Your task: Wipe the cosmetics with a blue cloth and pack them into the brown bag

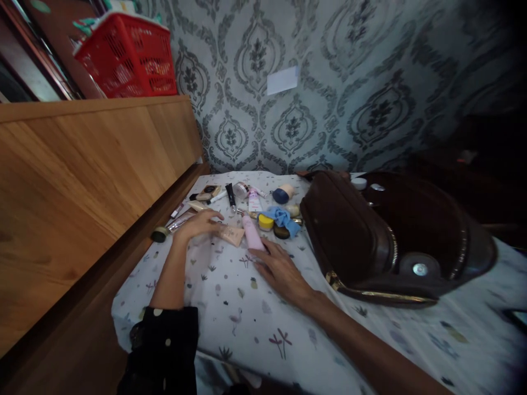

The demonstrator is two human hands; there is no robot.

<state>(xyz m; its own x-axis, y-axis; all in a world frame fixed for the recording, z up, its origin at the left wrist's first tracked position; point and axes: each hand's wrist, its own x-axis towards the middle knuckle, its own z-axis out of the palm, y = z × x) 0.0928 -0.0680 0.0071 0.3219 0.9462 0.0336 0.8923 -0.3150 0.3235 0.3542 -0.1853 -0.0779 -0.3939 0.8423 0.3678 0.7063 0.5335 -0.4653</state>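
My left hand (200, 224) reaches over the tabletop with its fingers stretched out and slightly bent. Its fingertips are by the near end of a beige cosmetic tube (231, 235); whether they touch is blurred. To the right, my right hand (285, 274) has its fingers at the lower end of a pink tube (252, 233), which lies slanted beside the beige one. Around them lie a black tube (230, 196), a white-and-pink tube (254, 201), a yellow-lidded jar (265, 222), a blue cloth (283, 218) and a dark-capped beige bottle (283, 193).
A large dark brown bag (349, 230) stands unzipped on the right of the patterned tablecloth (234, 318). A wooden cabinet (94, 181) borders the left, with a red basket (132, 55) on top. More cosmetics, including a compact (209, 190), lie farther back. A patterned wall (255, 126) rises behind.
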